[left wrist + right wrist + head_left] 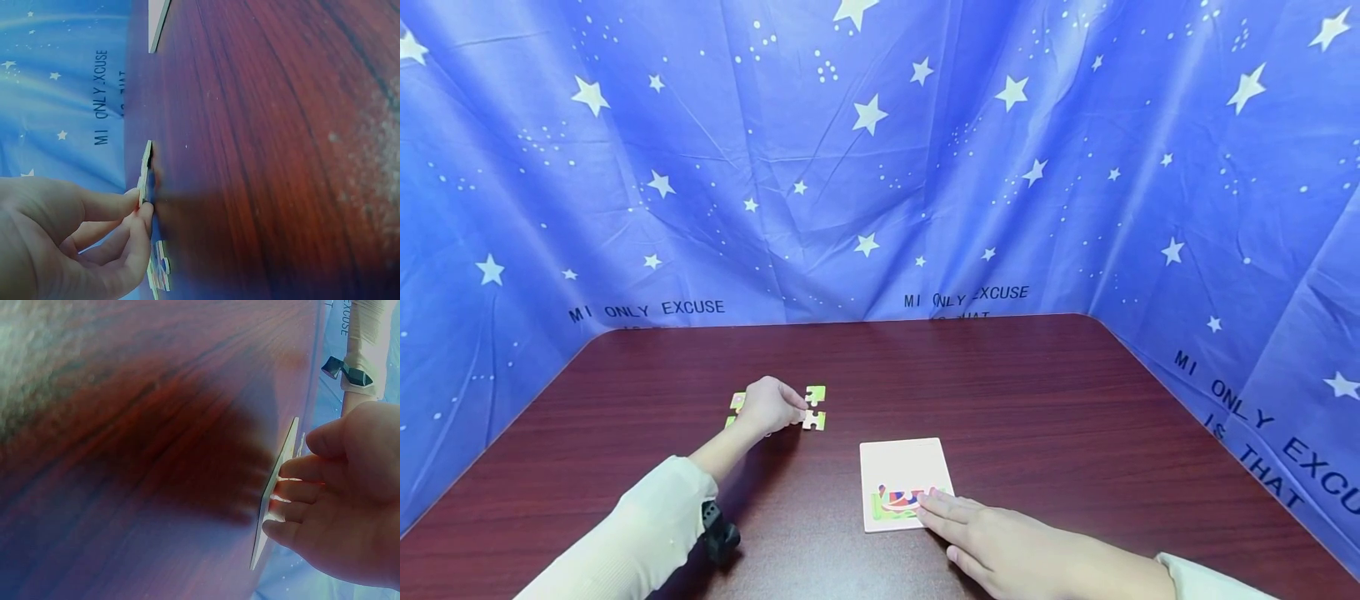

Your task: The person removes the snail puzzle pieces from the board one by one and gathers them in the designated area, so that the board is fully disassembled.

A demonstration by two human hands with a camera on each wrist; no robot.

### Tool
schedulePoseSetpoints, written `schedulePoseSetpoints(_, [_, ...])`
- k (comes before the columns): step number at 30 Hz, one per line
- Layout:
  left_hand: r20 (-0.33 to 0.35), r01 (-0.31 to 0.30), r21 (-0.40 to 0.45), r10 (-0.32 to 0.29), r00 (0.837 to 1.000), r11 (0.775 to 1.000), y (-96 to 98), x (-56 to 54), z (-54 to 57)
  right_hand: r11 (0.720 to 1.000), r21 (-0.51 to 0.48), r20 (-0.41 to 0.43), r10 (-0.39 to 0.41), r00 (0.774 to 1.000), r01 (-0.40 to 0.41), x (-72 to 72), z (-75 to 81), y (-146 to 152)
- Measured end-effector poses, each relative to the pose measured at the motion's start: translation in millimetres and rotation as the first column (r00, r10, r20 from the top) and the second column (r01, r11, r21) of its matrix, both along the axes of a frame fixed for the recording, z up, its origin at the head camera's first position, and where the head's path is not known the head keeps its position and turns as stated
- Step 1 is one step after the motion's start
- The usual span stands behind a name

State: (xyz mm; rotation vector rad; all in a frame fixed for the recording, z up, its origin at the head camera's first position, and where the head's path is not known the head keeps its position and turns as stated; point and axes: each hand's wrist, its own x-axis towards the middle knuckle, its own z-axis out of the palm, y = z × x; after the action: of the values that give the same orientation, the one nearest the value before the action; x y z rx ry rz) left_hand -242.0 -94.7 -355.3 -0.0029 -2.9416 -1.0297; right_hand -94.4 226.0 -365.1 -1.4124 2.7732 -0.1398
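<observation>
Head view: right hand [1000, 546] lies with fingers extended over the board's [898, 467] four-o'clock corner; left hand [765, 408] at the board's ten o'clock. Left wrist view: that hand pinches a puzzle piece [146, 165], judged light, stiff; hold by edges. Right wrist view: board thin, probably rigid; steady its rim.
</observation>
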Motion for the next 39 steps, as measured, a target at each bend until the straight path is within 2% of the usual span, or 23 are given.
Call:
schedulePoseSetpoints(5, [-0.03, 0.003, -0.036, -0.004, 1.0, 0.999, 0.8, -0.5, 0.5, 1.0, -0.004, 0.014, -0.009, 1.0, 0.009, 0.4, 0.9, -0.1])
schedulePoseSetpoints(13, [-0.003, 0.013, -0.049, -0.013, 1.0, 0.999, 1.3, -2.3, 3.4, 1.0, -0.001, 0.018, -0.011, 1.0, 0.011, 0.5, 0.6, 0.7])
schedulePoseSetpoints(22, [0.02, 0.04, -0.067, -0.039, 0.999, 0.997, 2.3, -5.7, 6.1, 1.0, -0.006, -0.035, 0.024, 0.999, -0.024, 0.4, -0.5, 1.8])
schedulePoseSetpoints(30, [0.023, 0.031, -0.06, -0.029, 0.999, 0.998, 2.8, -6.2, 4.6, 1.0, -0.007, -0.023, 0.019, 1.0, -0.019, 0.5, -0.3, 1.5])
schedulePoseSetpoints(39, [-0.023, 0.015, -0.056, -0.016, 1.0, 0.998, 2.6, -3.4, -1.3, 1.0, -0.001, -0.025, 0.017, 1.0, -0.017, 0.2, -0.6, 1.1])
